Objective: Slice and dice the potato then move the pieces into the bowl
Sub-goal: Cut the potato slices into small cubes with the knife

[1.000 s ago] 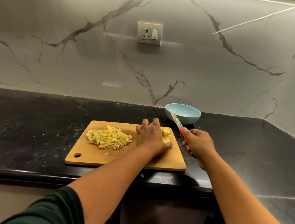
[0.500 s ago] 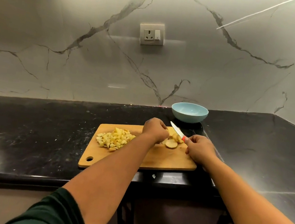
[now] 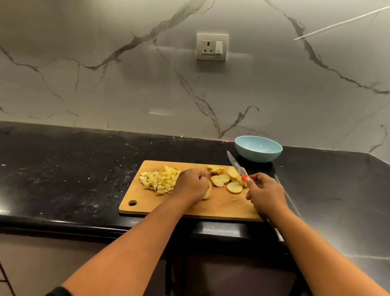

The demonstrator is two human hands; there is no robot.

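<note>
Head view, kitchen counter — items as seen:

- Writing and brands: none legible on any item; the wall socket (image 3: 211, 46) carries no readable marking.
- Cutting board (image 3: 225, 208): wooden, flat on the black countertop (image 3: 56, 171), hanging hole at its near left corner.
- Diced potato (image 3: 159, 179): loose heap on the left part of the board, just beside the left hand.
- Potato slices (image 3: 228, 180): several round slices lying flat at the board's far right. Half a second ago only one or two showed here — they are now spread apart and plainly visible.
- Potato piece (image 3: 208, 191): uncut remainder, standing on the board at the left hand's right side.
- Left hand (image 3: 191, 184): fingers curled, clenched against the potato piece and holding it on the board.
- Right hand (image 3: 266, 196): fingers wrapped round the red handle of the knife (image 3: 235, 163); blade raised, tip pointing away and left above the slices. Half a second ago the blade lay lower, against the potato.
- Bowl (image 3: 257, 149): pale blue, on the countertop beyond the board's far right corner, apart from it; no pieces visible inside.
</note>
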